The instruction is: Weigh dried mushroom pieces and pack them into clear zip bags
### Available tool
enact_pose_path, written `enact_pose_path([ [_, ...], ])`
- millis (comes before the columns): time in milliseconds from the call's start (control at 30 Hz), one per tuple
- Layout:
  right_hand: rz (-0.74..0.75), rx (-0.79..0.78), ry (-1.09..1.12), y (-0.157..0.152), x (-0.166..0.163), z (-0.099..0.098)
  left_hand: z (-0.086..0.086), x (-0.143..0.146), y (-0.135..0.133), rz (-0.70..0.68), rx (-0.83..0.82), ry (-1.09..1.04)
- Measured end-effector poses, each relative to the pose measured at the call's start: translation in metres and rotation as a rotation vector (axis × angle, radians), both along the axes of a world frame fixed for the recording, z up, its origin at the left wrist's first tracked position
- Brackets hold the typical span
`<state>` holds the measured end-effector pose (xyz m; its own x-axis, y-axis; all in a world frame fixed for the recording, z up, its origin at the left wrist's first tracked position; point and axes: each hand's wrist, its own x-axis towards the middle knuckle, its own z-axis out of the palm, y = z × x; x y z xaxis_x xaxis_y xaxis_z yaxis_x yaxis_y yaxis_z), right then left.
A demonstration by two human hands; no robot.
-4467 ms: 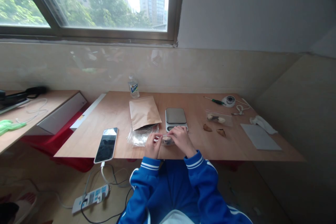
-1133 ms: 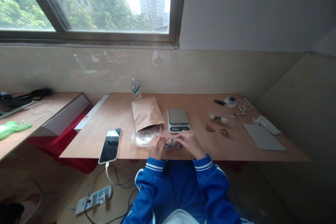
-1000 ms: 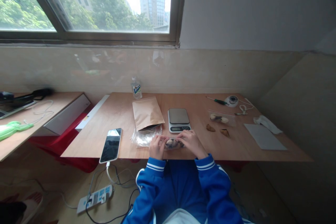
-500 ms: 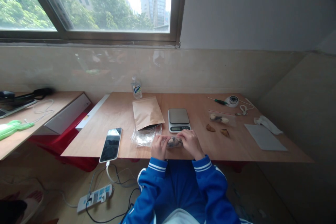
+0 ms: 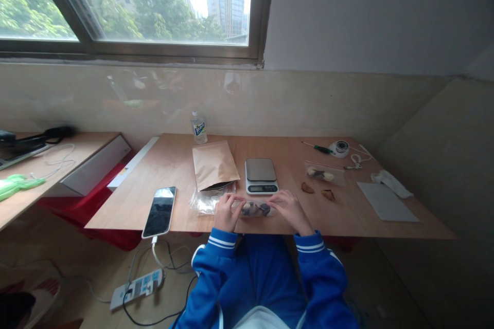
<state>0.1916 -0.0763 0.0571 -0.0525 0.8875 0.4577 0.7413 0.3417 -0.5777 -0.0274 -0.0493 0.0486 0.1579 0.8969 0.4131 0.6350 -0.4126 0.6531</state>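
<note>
A clear plastic bag with dark and pale pieces inside lies at the table's front edge. My left hand pinches its left end, and my right hand pinches its upper right corner. Just behind the bag is a kitchen scale with a bare metal plate. Left of the scale, a brown paper pouch rests partly on crumpled clear plastic bags. To the right are a second filled clear bag and two brown dried pieces.
A phone on a charging cable overhangs the front left edge. At the back stands a bottle. A screwdriver, a white camera, a white sheet and a crumpled tissue are on the right.
My hands have moved apart along the bag, the right one outward to its right corner. More of the bag and its contents shows between them.
</note>
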Motion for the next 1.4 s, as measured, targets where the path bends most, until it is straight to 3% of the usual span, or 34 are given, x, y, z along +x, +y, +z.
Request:
enact_pose_path([
  [200, -0.025, -0.016, 0.083, 0.002, -0.006, -0.001, 0.010, 0.010, -0.003, -0.027, 0.031, 0.188],
  [400, -0.037, -0.095, 0.256, 0.000, -0.002, -0.011, 0.007, 0.019, 0.000, -0.077, 0.078, 0.266],
  [500, -0.078, -0.132, 0.330, -0.005, 0.008, -0.014, 0.005, 0.019, 0.001, -0.062, 0.088, 0.247],
  [700, -0.077, -0.127, 0.270, -0.013, 0.018, -0.010, 0.007, 0.020, 0.000, -0.014, 0.138, 0.253],
  [900, -0.079, -0.087, 0.406, -0.015, 0.005, -0.002, 0.013, 0.020, -0.001, -0.097, 0.215, 0.201],
  [1200, -0.143, -0.023, 0.546, -0.018, -0.020, 0.019, 0.018, 0.014, 0.004, -0.125, 0.077, 0.039],
  [1400, -0.226, -0.027, 0.565, -0.016, -0.027, 0.016, 0.020, 0.015, 0.002, -0.149, 0.036, 0.041],
])
